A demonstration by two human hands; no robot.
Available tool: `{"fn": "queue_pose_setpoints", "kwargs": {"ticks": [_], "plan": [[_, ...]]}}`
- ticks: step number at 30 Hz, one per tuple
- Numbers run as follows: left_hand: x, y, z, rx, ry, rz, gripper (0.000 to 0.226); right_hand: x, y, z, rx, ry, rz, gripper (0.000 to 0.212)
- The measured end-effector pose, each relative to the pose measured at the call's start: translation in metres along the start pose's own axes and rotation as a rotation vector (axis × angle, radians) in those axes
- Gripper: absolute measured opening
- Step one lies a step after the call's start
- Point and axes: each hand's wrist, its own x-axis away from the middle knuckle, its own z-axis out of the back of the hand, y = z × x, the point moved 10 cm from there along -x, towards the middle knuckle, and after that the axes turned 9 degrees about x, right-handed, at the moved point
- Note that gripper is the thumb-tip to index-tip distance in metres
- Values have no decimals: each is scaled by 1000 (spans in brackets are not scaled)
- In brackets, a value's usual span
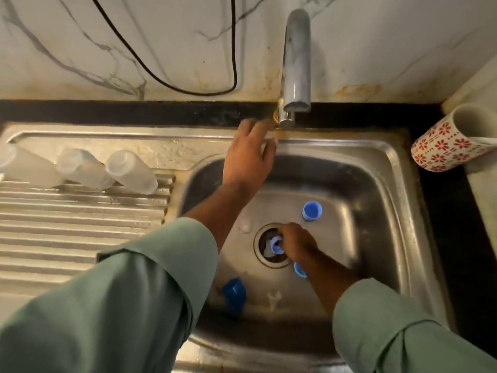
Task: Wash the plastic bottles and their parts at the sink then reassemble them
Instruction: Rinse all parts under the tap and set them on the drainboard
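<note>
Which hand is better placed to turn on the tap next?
The left hand: it reaches open toward the tap base at the sink's back rim, while the right hand is down at the drain holding a blue cap.

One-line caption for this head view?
Left hand reaches toward the tap; right hand grips a blue cap over the drain.

Three clear bottles (83, 168) lie on the steel drainboard (80, 224); blue caps (312, 210), perhaps four, sit in the basin (376, 200).

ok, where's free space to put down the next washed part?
Free: ribbed drainboard in front of the three bottles. Also basin right side, between blue cap and right wall. Crowded: around drain, where right hand grips a cap.
</note>
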Motion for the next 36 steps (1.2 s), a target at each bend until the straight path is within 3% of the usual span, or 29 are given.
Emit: {"fn": "queue_pose_setpoints", "kwargs": {"ticks": [3,5,7,10,13,16,20,27,30,36], "plan": [[-29,27,-2,23,-124,85,47,0,-1,-2,-111,-14,-27,17],[-37,30,-10,17,-228,199,51,4,4,4,-393,-8,-84,15],[-43,35,-8,60,-208,234,45,13,4,17,-780,4,-135,27],[-45,24,2,165,-123,307,33,27,-10,35,-1307,-27,-143,28],[-47,-12,4,231,-75,453,3,37,-30,55,-1607,-63,-113,25],[-54,-41,-7,310,-102,614,25,36,-40,66,-1700,-30,-87,29],[-59,-45,-11,322,-125,645,21,31,-41,59,-1809,-66,-122,17],[-63,-51,-10,298,-98,686,20,25,-33,41,-2183,-97,-294,17],[-64,-49,-7,280,-115,697,13,22,-35,39,-2108,-105,-290,12],[-64,-44,-9,195,-151,590,28,10,-43,42,-1948,-59,-371,14]]}}
